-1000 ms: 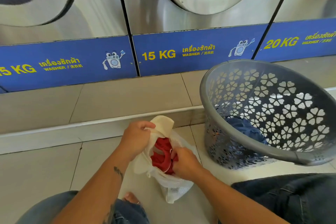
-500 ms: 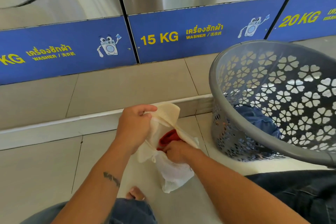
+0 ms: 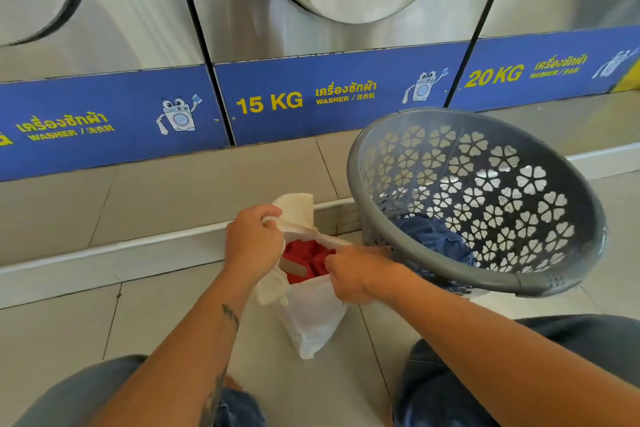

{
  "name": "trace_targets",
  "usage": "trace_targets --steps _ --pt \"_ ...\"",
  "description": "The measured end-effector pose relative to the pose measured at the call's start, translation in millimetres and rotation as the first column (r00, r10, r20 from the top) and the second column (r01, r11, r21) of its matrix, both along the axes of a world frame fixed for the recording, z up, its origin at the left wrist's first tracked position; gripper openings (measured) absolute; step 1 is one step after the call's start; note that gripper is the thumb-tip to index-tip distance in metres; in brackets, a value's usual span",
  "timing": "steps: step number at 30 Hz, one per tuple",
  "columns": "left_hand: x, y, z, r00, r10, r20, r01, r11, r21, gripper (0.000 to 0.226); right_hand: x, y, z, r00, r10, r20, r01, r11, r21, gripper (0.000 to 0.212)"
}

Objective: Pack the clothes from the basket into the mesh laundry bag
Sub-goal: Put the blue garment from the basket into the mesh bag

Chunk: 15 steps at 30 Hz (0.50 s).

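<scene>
Both hands clamp the mouth of the mesh laundry bag (image 3: pixel 313 315): left hand (image 3: pixel 252 242) pinches the far-left edge of the opening, fingers curled round a folded flap of mesh; right hand (image 3: pixel 353 274) grips the near-right edge. Pulled opposite ways, they hold the mouth spread, likely so the load sits down inside and the next piece can go in. Largest items: 3 washing machines (image 3: pixel 311 10) along the back, blue bands marked 15 KG and 20 KG, on a tiled step (image 3: pixel 156 204). Next, grey basket (image 3: pixel 429 267), tipped on its side with its opening toward the person, which puts its contents within easy reach of the right hand. Blue garment (image 3: pixel 436 239) lies in the basket's low side, not yet packed. Bag stands on the floor between the knees, just left of the basket rim. Red garment (image 3: pixel 304 260) sits inside the bag, visible through the open mouth. Judgement: 1 piece in, at least 1 left.
</scene>
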<state>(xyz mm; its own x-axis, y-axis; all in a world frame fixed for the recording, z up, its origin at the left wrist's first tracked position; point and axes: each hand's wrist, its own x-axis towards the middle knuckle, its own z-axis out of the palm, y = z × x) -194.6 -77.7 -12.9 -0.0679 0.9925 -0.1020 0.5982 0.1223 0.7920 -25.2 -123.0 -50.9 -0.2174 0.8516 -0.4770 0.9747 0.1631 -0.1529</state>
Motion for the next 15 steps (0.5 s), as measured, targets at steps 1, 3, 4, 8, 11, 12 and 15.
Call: trace_targets --steps 1,3,4,8,11,12,15 --pt "4 -5 3 1.000 -0.011 -0.004 0.011 1.000 0.000 0.035 2 -7 6 1.000 -0.007 -0.018 0.007 1.000 0.010 0.023" --pt "10 -14 7 0.999 -0.031 -0.013 0.031 0.999 -0.010 0.036 6 -20 19 0.996 -0.020 -0.088 0.023 0.999 0.038 0.027" --pt "13 -18 9 0.999 -0.040 -0.018 0.039 0.999 -0.014 0.036 8 -26 27 0.991 -0.024 -0.129 0.031 0.998 0.053 0.030" --pt "23 -27 16 0.998 -0.049 -0.045 0.047 0.998 -0.032 0.037 24 -45 68 0.954 -0.038 -0.298 0.091 0.982 0.166 0.042" --pt "31 -28 18 0.997 -0.054 -0.059 0.051 0.997 -0.049 0.038 49 -44 98 0.853 -0.092 -0.514 0.256 0.932 0.256 0.035" --pt "35 -28 18 0.996 -0.057 -0.063 0.054 0.997 -0.049 0.039 60 -41 105 0.828 -0.117 -0.548 0.314 0.906 0.282 0.034" --pt "45 -26 18 0.996 -0.059 -0.070 0.056 0.997 -0.048 0.039 102 -19 106 0.846 -0.205 -0.493 0.388 0.870 0.304 0.035"
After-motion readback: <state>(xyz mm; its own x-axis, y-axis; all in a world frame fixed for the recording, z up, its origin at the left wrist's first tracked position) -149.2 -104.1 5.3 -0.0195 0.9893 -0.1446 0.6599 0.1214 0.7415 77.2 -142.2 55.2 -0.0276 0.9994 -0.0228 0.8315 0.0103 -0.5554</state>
